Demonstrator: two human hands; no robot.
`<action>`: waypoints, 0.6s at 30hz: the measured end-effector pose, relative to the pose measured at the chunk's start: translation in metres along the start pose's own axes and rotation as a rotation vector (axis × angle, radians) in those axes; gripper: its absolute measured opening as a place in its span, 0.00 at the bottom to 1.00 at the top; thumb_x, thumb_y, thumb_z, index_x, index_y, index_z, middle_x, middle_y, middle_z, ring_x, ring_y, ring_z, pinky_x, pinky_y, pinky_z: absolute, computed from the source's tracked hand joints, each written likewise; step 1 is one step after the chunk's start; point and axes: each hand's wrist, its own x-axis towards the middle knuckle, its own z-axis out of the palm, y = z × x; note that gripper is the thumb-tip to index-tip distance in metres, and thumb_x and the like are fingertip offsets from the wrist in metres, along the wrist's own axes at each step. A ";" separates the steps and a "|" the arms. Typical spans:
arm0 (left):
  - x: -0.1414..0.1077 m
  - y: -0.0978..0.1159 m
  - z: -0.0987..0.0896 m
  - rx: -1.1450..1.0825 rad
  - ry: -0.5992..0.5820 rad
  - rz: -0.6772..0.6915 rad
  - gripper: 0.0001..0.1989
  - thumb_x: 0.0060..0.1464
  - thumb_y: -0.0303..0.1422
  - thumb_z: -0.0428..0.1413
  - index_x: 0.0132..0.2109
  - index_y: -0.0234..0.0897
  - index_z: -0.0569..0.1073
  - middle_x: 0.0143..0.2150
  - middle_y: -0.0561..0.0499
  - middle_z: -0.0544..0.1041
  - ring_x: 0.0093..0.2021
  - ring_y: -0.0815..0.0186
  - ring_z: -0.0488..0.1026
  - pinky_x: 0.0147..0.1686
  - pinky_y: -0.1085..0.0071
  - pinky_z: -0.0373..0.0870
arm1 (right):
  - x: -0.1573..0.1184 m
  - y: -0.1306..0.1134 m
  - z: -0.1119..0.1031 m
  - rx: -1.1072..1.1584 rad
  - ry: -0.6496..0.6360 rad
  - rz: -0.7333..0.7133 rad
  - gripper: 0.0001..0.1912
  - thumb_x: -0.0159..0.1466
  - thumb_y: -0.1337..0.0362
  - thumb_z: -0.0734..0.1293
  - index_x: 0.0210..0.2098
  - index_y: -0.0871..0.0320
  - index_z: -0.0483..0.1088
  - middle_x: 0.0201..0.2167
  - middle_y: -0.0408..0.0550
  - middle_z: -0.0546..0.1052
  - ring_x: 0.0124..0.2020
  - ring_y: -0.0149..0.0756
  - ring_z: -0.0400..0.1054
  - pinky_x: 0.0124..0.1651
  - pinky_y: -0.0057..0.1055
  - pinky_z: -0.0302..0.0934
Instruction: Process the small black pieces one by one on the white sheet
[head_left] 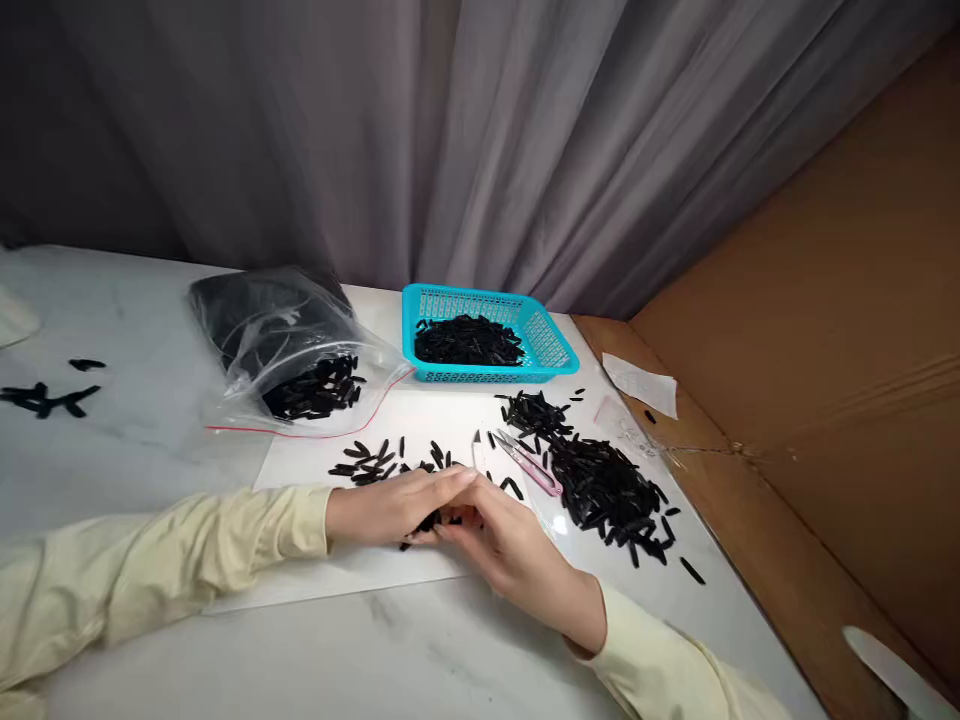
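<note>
My left hand [397, 503] and my right hand [521, 545] meet over a white sheet [337, 580], curled toward each other with their fingertips touching. Small black elongated pieces [429, 521] show between and beneath the curled fingers; how many each hand grips is hidden. More loose black pieces [364, 463] lie just beyond my left hand. A white pointed tool [478, 452], perhaps a small blade, lies beyond the fingers. Beside it is a pair of pink-handled thread snips [531, 466], blades apart.
A blue basket [495, 376] holds many black pieces. Left of it, a clear zip bag [352, 355] lies with its mouth gaping and black pieces inside. A big black heap [607, 495] spreads on the right. Cardboard [840, 420] walls the right side; a grey curtain [360, 140] hangs behind.
</note>
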 end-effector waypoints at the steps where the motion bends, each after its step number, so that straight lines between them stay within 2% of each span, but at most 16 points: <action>1: -0.001 0.001 0.000 -0.009 -0.010 -0.009 0.22 0.63 0.47 0.31 0.34 0.36 0.58 0.19 0.59 0.54 0.19 0.71 0.51 0.24 0.72 0.54 | 0.000 0.000 0.001 -0.012 -0.003 0.003 0.05 0.64 0.71 0.59 0.39 0.58 0.62 0.38 0.50 0.70 0.39 0.34 0.66 0.40 0.29 0.64; 5: -0.003 0.006 0.001 -0.058 -0.036 -0.046 0.22 0.63 0.47 0.32 0.37 0.35 0.61 0.18 0.59 0.54 0.18 0.72 0.49 0.21 0.73 0.51 | 0.000 0.000 0.002 -0.044 0.014 -0.013 0.06 0.64 0.72 0.58 0.39 0.58 0.63 0.38 0.52 0.71 0.40 0.36 0.67 0.39 0.30 0.64; 9: -0.002 0.006 0.000 -0.125 -0.039 -0.079 0.21 0.63 0.46 0.38 0.49 0.34 0.62 0.18 0.60 0.54 0.17 0.73 0.50 0.18 0.75 0.48 | -0.001 0.001 0.001 -0.052 0.057 -0.029 0.06 0.64 0.72 0.58 0.39 0.58 0.63 0.36 0.51 0.72 0.37 0.35 0.68 0.36 0.29 0.65; 13: 0.000 0.000 -0.001 -0.272 -0.044 -0.066 0.21 0.63 0.44 0.42 0.53 0.33 0.61 0.18 0.62 0.55 0.16 0.74 0.49 0.16 0.78 0.48 | -0.002 -0.002 -0.004 -0.028 0.095 0.065 0.05 0.64 0.69 0.59 0.38 0.57 0.65 0.29 0.46 0.74 0.29 0.33 0.70 0.32 0.27 0.64; 18: 0.001 -0.009 -0.002 -0.374 -0.018 -0.011 0.25 0.61 0.46 0.43 0.57 0.31 0.59 0.17 0.63 0.57 0.14 0.75 0.47 0.13 0.80 0.47 | -0.001 -0.008 -0.010 0.156 0.122 0.228 0.04 0.64 0.66 0.61 0.38 0.57 0.67 0.28 0.46 0.76 0.29 0.33 0.71 0.31 0.27 0.65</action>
